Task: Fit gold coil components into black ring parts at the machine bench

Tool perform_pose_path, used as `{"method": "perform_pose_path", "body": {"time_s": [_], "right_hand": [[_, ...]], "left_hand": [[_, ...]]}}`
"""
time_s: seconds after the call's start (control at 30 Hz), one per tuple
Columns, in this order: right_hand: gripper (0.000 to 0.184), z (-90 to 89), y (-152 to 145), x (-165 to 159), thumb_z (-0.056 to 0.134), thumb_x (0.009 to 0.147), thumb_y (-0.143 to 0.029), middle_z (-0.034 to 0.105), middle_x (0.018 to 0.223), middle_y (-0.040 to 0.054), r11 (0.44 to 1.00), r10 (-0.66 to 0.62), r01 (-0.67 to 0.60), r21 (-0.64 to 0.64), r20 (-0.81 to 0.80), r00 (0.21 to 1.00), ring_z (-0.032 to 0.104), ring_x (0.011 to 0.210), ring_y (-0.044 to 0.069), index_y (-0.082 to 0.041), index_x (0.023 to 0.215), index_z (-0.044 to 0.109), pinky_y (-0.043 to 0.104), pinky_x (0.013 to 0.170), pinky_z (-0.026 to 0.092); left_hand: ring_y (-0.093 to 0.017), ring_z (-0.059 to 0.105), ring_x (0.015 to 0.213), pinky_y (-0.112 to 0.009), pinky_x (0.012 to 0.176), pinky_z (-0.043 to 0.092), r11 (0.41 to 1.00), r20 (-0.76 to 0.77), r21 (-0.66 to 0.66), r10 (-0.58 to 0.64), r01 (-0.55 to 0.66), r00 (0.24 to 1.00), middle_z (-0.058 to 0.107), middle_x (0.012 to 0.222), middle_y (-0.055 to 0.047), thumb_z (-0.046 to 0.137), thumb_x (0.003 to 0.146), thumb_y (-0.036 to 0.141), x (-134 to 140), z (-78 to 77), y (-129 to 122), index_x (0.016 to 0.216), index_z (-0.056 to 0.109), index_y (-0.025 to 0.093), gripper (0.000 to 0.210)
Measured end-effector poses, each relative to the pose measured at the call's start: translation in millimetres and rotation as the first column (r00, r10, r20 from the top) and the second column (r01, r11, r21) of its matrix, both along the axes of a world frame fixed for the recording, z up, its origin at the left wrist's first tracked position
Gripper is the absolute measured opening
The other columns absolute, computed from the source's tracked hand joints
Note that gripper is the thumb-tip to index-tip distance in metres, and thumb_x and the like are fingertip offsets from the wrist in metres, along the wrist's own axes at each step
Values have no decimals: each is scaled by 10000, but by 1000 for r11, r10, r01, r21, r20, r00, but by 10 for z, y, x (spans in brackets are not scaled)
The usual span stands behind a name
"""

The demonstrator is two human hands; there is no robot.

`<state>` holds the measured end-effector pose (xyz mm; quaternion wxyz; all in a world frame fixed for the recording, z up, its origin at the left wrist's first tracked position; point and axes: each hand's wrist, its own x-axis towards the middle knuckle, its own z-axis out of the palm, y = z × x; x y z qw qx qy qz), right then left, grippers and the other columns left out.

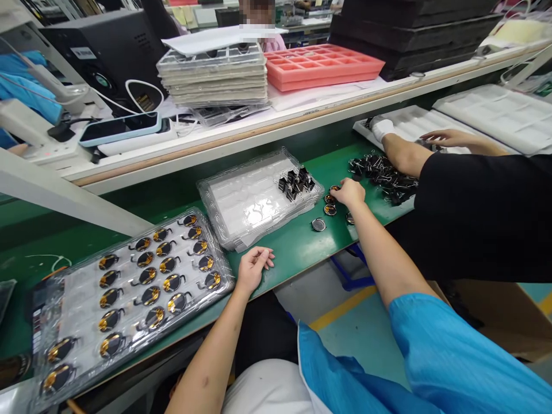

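Note:
My right hand (352, 194) reaches over the green bench top, its fingertips closed on a small round dark-and-orange disc part (329, 199). Just below it lies a similar disc (330, 210), and a grey-faced disc (318, 225) is nearer the bench edge. Another disc (350, 218) is partly hidden by my right forearm. My left hand (253, 269) rests at the front edge, fingers loosely bent and slightly apart, with nothing visible in them. To its left, a clear plastic tray (142, 339) carries rows of dark round parts with orange film and curved black tails.
Behind my hands, stacked clear trays (233, 201) bear several black binder clips (295, 183). More clips (383, 175) are heaped at right, beside a co-worker's arms (407, 155) over a white tray (414, 123). A shelf (302, 118) above holds trays, a red foam tray (323, 66) and a phone (121, 129).

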<state>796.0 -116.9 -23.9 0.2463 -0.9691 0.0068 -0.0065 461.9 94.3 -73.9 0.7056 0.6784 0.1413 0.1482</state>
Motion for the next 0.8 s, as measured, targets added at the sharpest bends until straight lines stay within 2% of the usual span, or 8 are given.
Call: {"method": "perform_pose_path", "body": {"time_s": [0.1, 0.2, 0.3, 0.47, 0.57, 0.6, 0.73, 0.8], "right_hand": [[426, 124, -2, -147, 773, 745, -240, 727, 1093, 169, 999, -46, 46, -17, 26, 999, 661, 1116, 353, -130, 1145, 679, 463, 981, 496], [430, 154, -38, -641, 731, 789, -329, 733, 1066, 130, 992, -15, -6, 130, 157, 987, 685, 1021, 314, -151, 1170, 642, 440, 923, 522], [388, -11, 35, -1426, 749, 746, -369, 730, 994, 98, 912, 237, -308, 270, 263, 935, 679, 896, 277, -184, 1068, 636, 409, 834, 545], [281, -389, 374, -2346, 747, 761, -280, 712, 955, 85, 761, 582, -623, 183, 232, 779, 640, 934, 306, -214, 1013, 641, 451, 836, 537], [311, -451, 421, -2259, 747, 815, -339, 705, 1044, 94, 697, 618, -674, 244, 273, 738, 633, 975, 293, -217, 1081, 641, 434, 854, 542], [304, -444, 388, -2135, 727, 842, -363, 701, 1064, 98, 713, 583, -652, 260, 297, 756, 633, 976, 284, -216, 1095, 642, 421, 857, 544], [203, -384, 131, -1487, 586, 909, -315, 690, 1106, 161, 911, 282, -367, 189, 362, 888, 600, 1040, 322, -179, 1040, 658, 474, 964, 490], [210, -389, 16, -1270, 544, 900, -272, 685, 1107, 197, 947, 209, -280, 159, 359, 910, 576, 1067, 357, -156, 1027, 663, 523, 994, 453]], "left_hand": [[-149, 666, 580, -267, 519, 511, 998, 0, 67, 7, -7, 1000, 740, 778, -79, 611, 930, 570, -5, -20, -5, 918, 713, 151, 432], [-157, 674, 611, -275, 538, 522, 987, 7, 161, 13, -14, 1000, 733, 794, -75, 579, 961, 498, -4, -31, -21, 931, 699, 161, 360], [-189, 703, 782, -321, 672, 565, 957, 25, 288, 12, -19, 1000, 738, 934, -92, 616, 940, 396, -5, -14, -51, 964, 698, 183, 230], [-278, 624, 1210, -470, 1048, 495, 876, 35, 481, -67, 42, 997, 687, 1265, -99, 728, 809, 235, -17, 41, -136, 1180, 660, 240, 377], [-313, 569, 1303, -526, 1131, 420, 770, -33, 632, -85, 87, 996, 637, 1376, -114, 784, 798, 288, -9, 44, -198, 1324, 575, 250, 567], [-318, 567, 1302, -528, 1118, 427, 718, -69, 688, -77, 103, 995, 631, 1384, -122, 784, 818, 333, -2, 42, -218, 1362, 543, 249, 600], [-311, 579, 1259, -492, 1045, 460, 569, -165, 806, -47, 162, 985, 663, 1316, -123, 724, 900, 424, 34, 36, -279, 1394, 515, 256, 562], [-308, 584, 1238, -483, 1027, 463, 550, -175, 818, -39, 167, 984, 676, 1283, -119, 708, 916, 408, 42, 37, -289, 1373, 537, 255, 512]]}}
